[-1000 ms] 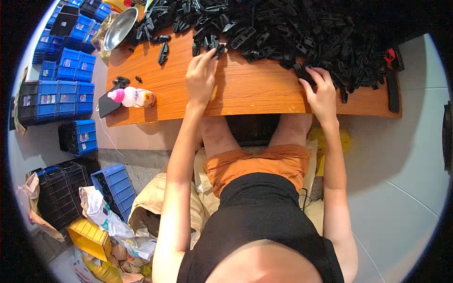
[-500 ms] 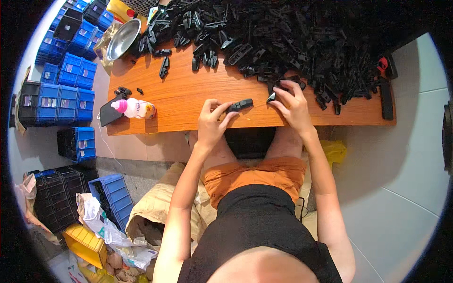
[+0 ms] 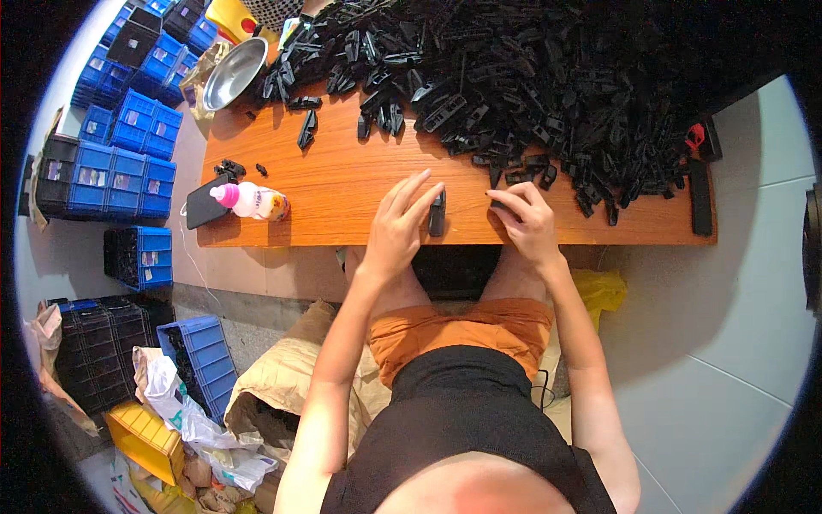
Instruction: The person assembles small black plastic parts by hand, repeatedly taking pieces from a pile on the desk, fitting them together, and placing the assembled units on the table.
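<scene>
A black plastic clip-like part (image 3: pixel 437 215) is near the table's front edge, close against the fingers of my left hand (image 3: pixel 396 230). Those fingers are stretched out and apart, the index fingertip at the part's far end; whether it touches is unclear. Across a short gap, my right hand (image 3: pixel 529 224) is closed in a pinch, thumb against fingers. A tiny dark spot shows at its fingertips, too small to name. Just beyond the right hand begins a big heap of black plastic parts (image 3: pixel 531 111), several loose ones lying at its near edge.
The wooden table (image 3: pixel 334 201) carries a pink-capped bottle (image 3: pixel 259 202), a dark phone (image 3: pixel 205 204) and a metal bowl (image 3: pixel 235 74) on the left. Blue crates (image 3: pixel 116 178) are stacked beyond its left side. A yellow crate (image 3: pixel 147 444) and sacks lie lower left.
The black part has turned from lying crosswise to pointing away from me. My left hand's fingers have straightened. My right hand has drawn back slightly from the heap, its fingers closing together.
</scene>
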`<state>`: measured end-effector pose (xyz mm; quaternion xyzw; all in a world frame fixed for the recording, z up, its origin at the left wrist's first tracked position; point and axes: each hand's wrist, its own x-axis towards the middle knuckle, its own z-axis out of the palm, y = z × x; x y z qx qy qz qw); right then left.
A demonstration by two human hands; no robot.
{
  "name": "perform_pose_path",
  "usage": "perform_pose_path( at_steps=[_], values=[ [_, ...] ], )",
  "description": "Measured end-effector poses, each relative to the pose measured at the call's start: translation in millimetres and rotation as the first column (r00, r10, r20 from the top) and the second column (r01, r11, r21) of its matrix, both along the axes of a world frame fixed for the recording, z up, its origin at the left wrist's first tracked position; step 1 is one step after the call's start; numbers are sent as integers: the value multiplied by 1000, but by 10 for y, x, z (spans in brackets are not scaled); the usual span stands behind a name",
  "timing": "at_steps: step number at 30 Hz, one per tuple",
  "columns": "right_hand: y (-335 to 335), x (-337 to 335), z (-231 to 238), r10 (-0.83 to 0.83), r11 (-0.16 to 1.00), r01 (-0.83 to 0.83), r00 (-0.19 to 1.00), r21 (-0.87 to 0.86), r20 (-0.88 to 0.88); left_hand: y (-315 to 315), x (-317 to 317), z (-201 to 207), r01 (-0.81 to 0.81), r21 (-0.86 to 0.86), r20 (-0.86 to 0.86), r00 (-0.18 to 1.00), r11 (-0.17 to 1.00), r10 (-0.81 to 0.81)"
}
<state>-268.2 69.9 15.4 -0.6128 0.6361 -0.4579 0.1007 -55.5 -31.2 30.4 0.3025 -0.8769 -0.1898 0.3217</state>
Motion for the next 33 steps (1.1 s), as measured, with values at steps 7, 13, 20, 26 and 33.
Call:
perform_pose_path(
  at_steps=[7, 13, 20, 26, 33],
  values=[
    [64, 78, -31, -12, 999, 11, 1000, 39, 21, -104, 71, -58, 182, -123, 193, 969, 976, -157],
    [49, 214, 92, 27, 1000, -28, 994, 9, 108, -73, 98, -218, 92, 30, -30, 995, 995, -91],
    [2, 299, -7, 78, 997, -80, 989, 11, 128, -80, 82, -219, 83, 123, -109, 992, 989, -70],
    [-52, 468, -44, 53, 999, -53, 985, 0, 165, -51, 49, -257, 105, 84, -152, 984, 991, -92],
    [-53, 344, -49, 113, 993, -117, 983, 18, 146, -217, -61, -100, 283, 163, -78, 959, 945, -273]
  ],
)
